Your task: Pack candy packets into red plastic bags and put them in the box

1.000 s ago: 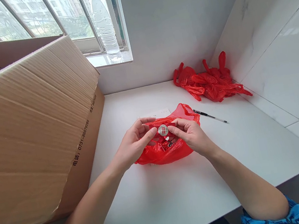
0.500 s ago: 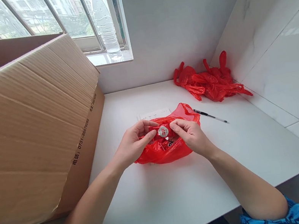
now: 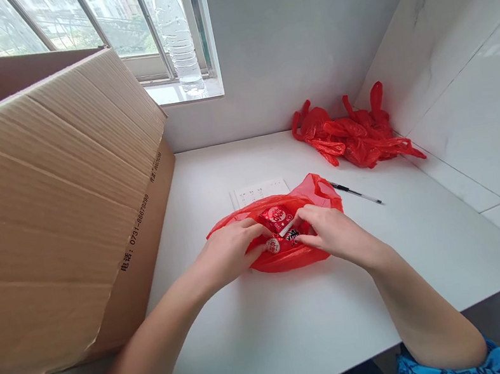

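A red plastic bag (image 3: pixel 287 263) lies on the white table, its mouth spread, with several red wrapped packets (image 3: pixel 278 216) inside. My left hand (image 3: pixel 236 247) reaches into the bag's left side, thumb and fingers apart around a packet with a round white label (image 3: pixel 272 245). From the right, my right hand (image 3: pixel 330 232) reaches in too, thumb and fingers apart beside a packet with black lettering (image 3: pixel 293 235). Whether either hand grips a packet is hard to see.
A large open cardboard box (image 3: pixel 54 202) fills the left. Behind the bag lies a written sheet (image 3: pixel 258 192); a pen (image 3: pixel 357 192) is to its right. Crumpled red bags (image 3: pixel 359 132) lie near the wall. A clear bottle (image 3: pixel 178 38) stands on the windowsill.
Both hands have lowered into the bag, and the labelled packet they held up now rests lower among the others. Their fingers have spread, and the bag's mouth is wider on the left.
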Motion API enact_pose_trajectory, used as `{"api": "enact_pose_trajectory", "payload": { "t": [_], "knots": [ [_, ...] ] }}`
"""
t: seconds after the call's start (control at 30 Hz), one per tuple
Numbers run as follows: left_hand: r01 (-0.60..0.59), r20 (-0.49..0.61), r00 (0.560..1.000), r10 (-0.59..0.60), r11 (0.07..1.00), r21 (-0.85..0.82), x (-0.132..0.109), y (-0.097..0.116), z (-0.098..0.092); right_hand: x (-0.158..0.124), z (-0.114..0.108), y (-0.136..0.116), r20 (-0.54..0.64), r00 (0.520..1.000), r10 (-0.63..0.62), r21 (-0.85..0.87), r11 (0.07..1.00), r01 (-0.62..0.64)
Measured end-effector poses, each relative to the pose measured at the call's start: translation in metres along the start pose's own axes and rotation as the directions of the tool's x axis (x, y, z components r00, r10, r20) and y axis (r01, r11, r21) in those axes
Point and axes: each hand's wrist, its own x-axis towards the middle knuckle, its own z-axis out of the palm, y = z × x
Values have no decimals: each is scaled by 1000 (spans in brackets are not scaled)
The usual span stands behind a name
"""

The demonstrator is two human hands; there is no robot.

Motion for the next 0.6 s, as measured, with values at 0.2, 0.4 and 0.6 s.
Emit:
{"api": "enact_pose_trajectory", "payload": {
  "t": [0.2, 0.4, 0.6],
  "knots": [
    [-14, 73, 997, 14, 1000, 7, 1, -2, 4, 1, 7, 1, 42, 999, 6, -10, 1000, -6],
    [46, 73, 996, -49, 998, 49, 1, 0, 2, 1, -1, -1, 35, 992, -117, 105, 988, 113],
    [53, 59, 997, -56, 997, 57, 2, -5, 7, 2, -8, 17, -237, 965, 112, -58, 990, -129]
  ]
}}
